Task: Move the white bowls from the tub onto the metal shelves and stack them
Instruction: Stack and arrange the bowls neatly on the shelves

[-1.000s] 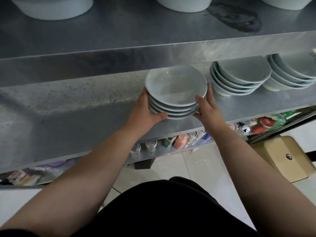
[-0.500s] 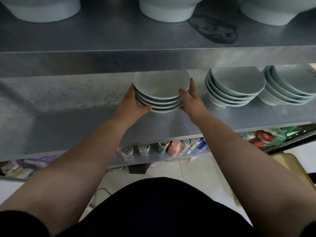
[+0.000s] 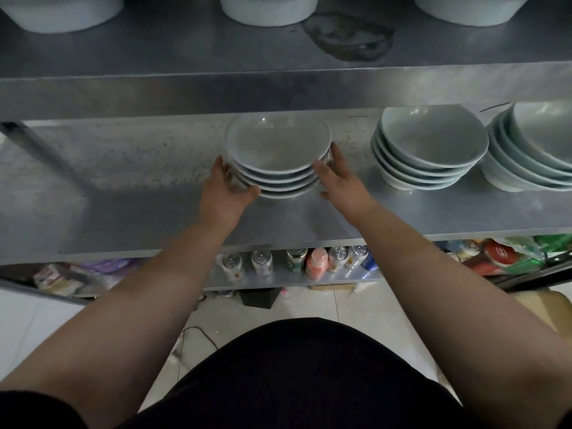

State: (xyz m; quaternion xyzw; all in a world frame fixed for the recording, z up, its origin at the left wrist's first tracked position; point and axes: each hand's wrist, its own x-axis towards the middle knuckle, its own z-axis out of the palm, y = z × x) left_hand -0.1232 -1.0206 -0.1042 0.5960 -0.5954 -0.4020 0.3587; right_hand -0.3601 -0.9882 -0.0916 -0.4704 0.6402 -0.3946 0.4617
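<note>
Since the earlier frames, the stack of white bowls has travelled from the front edge of the middle shelf toward its back edge and now appears to rest on the metal. Left hand cups the stack's left flank, fingers wrapped under the lower rims. Right hand lies flat along the right flank, fingers extended, its grip loosening (contact with the rims still probable). To the right, well apart, stands a second stack, then a third at the shelf's right end. Larger bowls occupy the upper shelf. Recommended practice: confirm the stack sits level, draw both hands outward evenly, and avoid dragging the bottom rim.
</note>
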